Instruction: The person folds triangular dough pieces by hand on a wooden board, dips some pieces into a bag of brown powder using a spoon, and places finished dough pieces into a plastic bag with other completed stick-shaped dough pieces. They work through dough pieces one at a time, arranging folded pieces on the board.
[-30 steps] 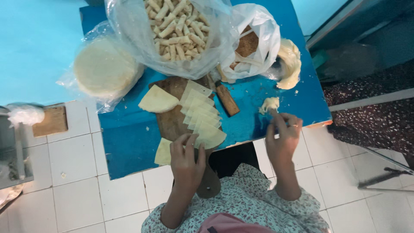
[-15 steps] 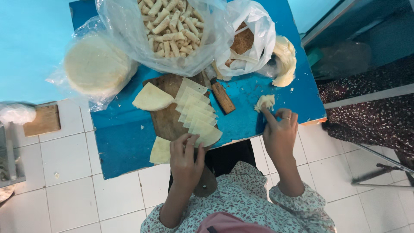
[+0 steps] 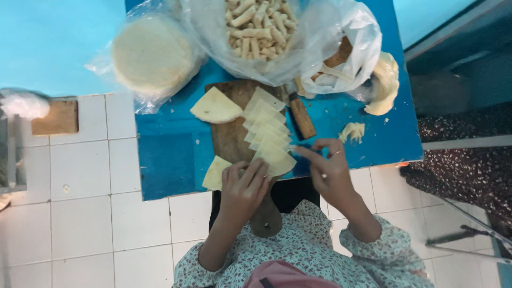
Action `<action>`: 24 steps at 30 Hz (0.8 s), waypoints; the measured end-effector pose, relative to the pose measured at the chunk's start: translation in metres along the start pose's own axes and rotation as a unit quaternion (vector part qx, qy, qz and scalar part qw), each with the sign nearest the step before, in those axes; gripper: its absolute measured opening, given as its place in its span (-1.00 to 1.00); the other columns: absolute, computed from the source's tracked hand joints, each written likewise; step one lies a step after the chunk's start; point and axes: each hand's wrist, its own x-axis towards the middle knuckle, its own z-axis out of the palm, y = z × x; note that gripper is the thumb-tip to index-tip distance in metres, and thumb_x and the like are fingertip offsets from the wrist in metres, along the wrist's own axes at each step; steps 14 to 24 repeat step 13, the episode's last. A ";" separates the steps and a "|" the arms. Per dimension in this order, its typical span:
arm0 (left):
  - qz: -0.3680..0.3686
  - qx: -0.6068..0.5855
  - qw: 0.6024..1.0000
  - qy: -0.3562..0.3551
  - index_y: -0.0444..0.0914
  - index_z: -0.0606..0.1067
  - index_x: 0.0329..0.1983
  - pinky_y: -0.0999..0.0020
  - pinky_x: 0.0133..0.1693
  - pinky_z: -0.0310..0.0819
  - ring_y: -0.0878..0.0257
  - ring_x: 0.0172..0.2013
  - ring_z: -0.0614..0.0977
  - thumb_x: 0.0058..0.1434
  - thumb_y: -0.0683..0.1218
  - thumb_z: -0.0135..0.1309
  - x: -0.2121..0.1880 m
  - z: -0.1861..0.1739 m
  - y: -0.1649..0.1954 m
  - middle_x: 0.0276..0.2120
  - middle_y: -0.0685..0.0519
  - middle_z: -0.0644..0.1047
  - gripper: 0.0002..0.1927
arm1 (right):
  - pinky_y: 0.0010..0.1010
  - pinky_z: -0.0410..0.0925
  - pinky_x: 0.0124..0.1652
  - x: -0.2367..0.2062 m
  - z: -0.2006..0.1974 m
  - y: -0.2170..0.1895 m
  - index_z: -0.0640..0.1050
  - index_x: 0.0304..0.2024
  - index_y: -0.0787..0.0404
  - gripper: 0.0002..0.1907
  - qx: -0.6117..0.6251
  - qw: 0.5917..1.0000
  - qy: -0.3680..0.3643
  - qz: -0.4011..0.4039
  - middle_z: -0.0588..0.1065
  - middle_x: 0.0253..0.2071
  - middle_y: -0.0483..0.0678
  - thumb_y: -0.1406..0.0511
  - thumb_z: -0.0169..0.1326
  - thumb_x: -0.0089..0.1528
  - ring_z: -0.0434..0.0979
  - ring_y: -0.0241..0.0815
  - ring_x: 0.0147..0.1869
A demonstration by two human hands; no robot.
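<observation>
At the near edge of the blue desk point(image 3: 170, 154), the left hand point(image 3: 244, 188) lies flat, fingers together, on the nearest pale wrapper point(image 3: 274, 158) of a fanned row laid along a wooden cutting board point(image 3: 229, 133); it grips nothing. The right hand point(image 3: 328, 170) hovers just right of the same wrapper, thumb and fingertips pinched together near its corner, though whether they hold anything is too small to tell. By the look of it, a wrapper is being worked at the row's near end, which calls for a light, careful touch, since the sheets seem thin, soft and floppy. A thicker wedge-shaped sheet point(image 3: 215, 106) lies further left on the board. Beyond are a clear bag of finger-shaped rolls point(image 3: 256, 24), a bagged round stack of wrappers point(image 3: 152, 53), and a small lump of filling point(image 3: 353, 131) to the right.
</observation>
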 end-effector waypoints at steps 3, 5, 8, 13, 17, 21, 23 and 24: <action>-0.003 0.000 1.000 -0.012 -0.26 0.60 0.01 0.08 0.03 0.36 0.02 -0.01 0.51 0.20 -0.08 0.24 -0.001 0.002 0.002 0.05 0.06 0.56 -0.68 | -0.09 0.26 -0.01 0.013 0.006 -0.012 0.60 0.17 -0.01 -0.41 -0.100 0.990 -0.035 -0.098 0.39 -0.04 0.07 0.48 0.11 0.08 0.37 0.11 0.06; 0.001 0.003 1.000 -0.015 -0.27 0.60 0.02 0.09 0.03 0.36 0.02 -0.02 0.51 0.19 -0.08 0.24 0.000 0.003 0.002 0.06 0.06 0.56 -0.66 | -0.10 0.24 -0.07 0.021 0.011 -0.016 0.60 0.21 -0.07 -0.42 -0.168 0.977 -0.033 -0.131 0.40 -0.04 0.03 0.45 0.12 0.15 0.37 0.06 0.03; 0.000 -0.002 1.000 -0.011 -0.28 0.60 0.03 0.09 0.03 0.36 0.02 -0.01 0.50 0.19 -0.08 0.24 0.000 0.003 0.003 0.06 0.05 0.56 -0.65 | -0.13 0.22 -0.10 0.025 0.017 -0.018 0.58 0.24 -0.13 -0.43 -0.274 0.946 -0.025 -0.171 0.42 0.00 0.00 0.42 0.12 0.19 0.39 0.01 0.08; -0.002 0.001 1.000 -0.012 -0.28 0.60 0.04 0.12 0.02 0.36 0.05 -0.02 0.51 0.20 -0.08 0.24 0.000 0.006 0.003 0.06 0.06 0.56 -0.65 | -0.10 0.23 -0.07 0.023 0.014 -0.010 0.57 0.27 -0.10 -0.43 -0.364 0.909 -0.025 -0.204 0.41 0.10 0.02 0.35 0.13 0.19 0.40 0.01 0.16; -0.002 0.001 1.000 -0.012 -0.28 0.60 0.04 0.12 0.02 0.36 0.05 -0.02 0.51 0.20 -0.08 0.24 0.000 0.006 0.003 0.06 0.06 0.56 -0.65 | -0.10 0.23 -0.07 0.023 0.014 -0.010 0.57 0.27 -0.10 -0.43 -0.364 0.909 -0.025 -0.204 0.41 0.10 0.02 0.35 0.13 0.19 0.40 0.01 0.16; -0.002 0.001 1.000 -0.012 -0.28 0.60 0.04 0.12 0.02 0.36 0.05 -0.02 0.51 0.20 -0.08 0.24 0.000 0.006 0.003 0.06 0.06 0.56 -0.65 | -0.10 0.23 -0.07 0.023 0.014 -0.010 0.57 0.27 -0.10 -0.43 -0.364 0.909 -0.025 -0.204 0.41 0.10 0.02 0.35 0.13 0.19 0.40 0.01 0.16; -0.002 0.001 1.000 -0.012 -0.28 0.60 0.04 0.12 0.02 0.36 0.05 -0.02 0.51 0.20 -0.08 0.24 0.000 0.006 0.003 0.06 0.06 0.56 -0.65 | -0.10 0.23 -0.07 0.023 0.014 -0.010 0.57 0.27 -0.10 -0.43 -0.364 0.909 -0.025 -0.204 0.41 0.10 0.02 0.35 0.13 0.19 0.40 0.01 0.16; -0.002 0.001 1.000 -0.012 -0.28 0.60 0.04 0.12 0.02 0.36 0.05 -0.02 0.51 0.20 -0.08 0.24 0.000 0.006 0.003 0.06 0.06 0.56 -0.65 | -0.10 0.23 -0.07 0.023 0.014 -0.010 0.57 0.27 -0.10 -0.43 -0.364 0.909 -0.025 -0.204 0.41 0.10 0.02 0.35 0.13 0.19 0.40 0.01 0.16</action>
